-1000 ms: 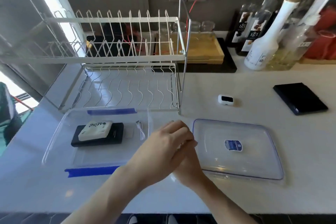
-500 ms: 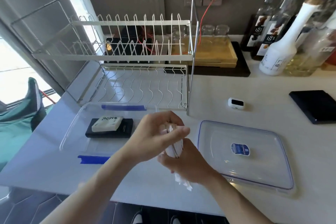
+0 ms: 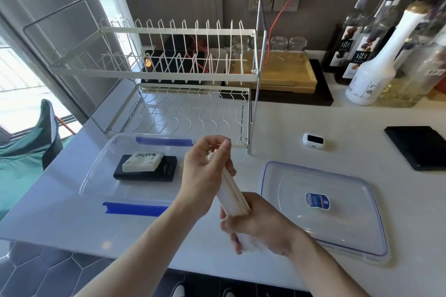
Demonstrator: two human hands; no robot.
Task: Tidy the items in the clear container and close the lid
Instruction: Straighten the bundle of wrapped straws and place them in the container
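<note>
The clear container (image 3: 96, 171) with blue clips sits on the counter at left. Inside it a white pack marked MINI (image 3: 142, 161) lies on a flat black box (image 3: 147, 172). Its clear lid (image 3: 357, 219), with a blue sticker, lies flat on the counter to the right. Above the gap between them both hands hold a bundle of pale sticks in a clear wrapper (image 3: 233, 194). My left hand (image 3: 205, 176) grips the bundle's upper end; my right hand (image 3: 258, 224) grips its lower end, with wrapper plastic poking out below.
A white two-tier dish rack (image 3: 183, 94) stands just behind the container. A small white device (image 3: 313, 140) and a black pad (image 3: 417, 147) lie right of it. Bottles (image 3: 376, 55) and a wooden tray with glasses (image 3: 284, 67) line the back wall.
The clasped hands have lifted off the counter and pulled apart along the stick bundle, which now shows between them. The camera view has shifted left and closer.
</note>
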